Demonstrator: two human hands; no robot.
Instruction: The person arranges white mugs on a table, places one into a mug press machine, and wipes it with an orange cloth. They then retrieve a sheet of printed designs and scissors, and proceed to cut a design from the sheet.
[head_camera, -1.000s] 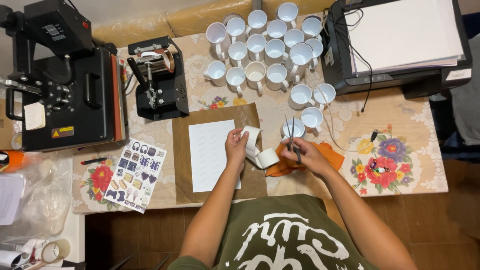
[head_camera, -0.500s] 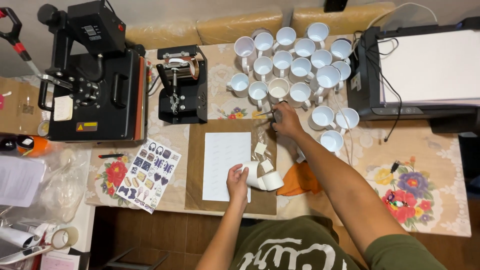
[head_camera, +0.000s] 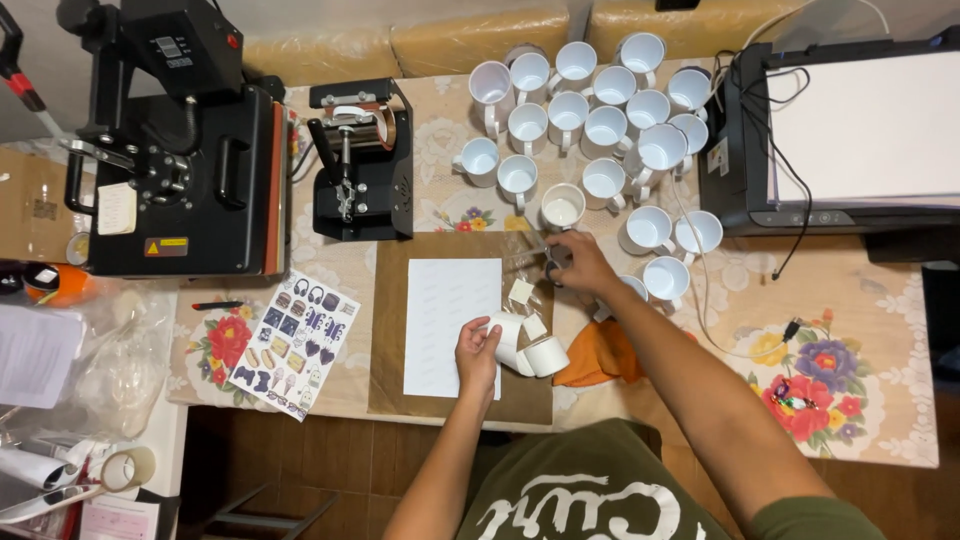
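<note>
Since half a second ago, little has shifted: the right hand (head_camera: 580, 262) still reaches forward, fingers closed on scissors (head_camera: 548, 262) near the white mugs (head_camera: 590, 110), while the left hand (head_camera: 477, 352) steadies a lying mug (head_camera: 527, 348) beside white paper (head_camera: 450, 320) on the surface (head_camera: 880, 330).

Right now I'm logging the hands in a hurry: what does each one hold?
Left hand: closed on the white mug lying on its side.
Right hand: grip closed on scissors, partly hidden.

Floral-clothed table (head_camera: 880, 400) bears white mugs (head_camera: 600, 130), presses (head_camera: 190, 150), printer (head_camera: 850, 130).
</note>
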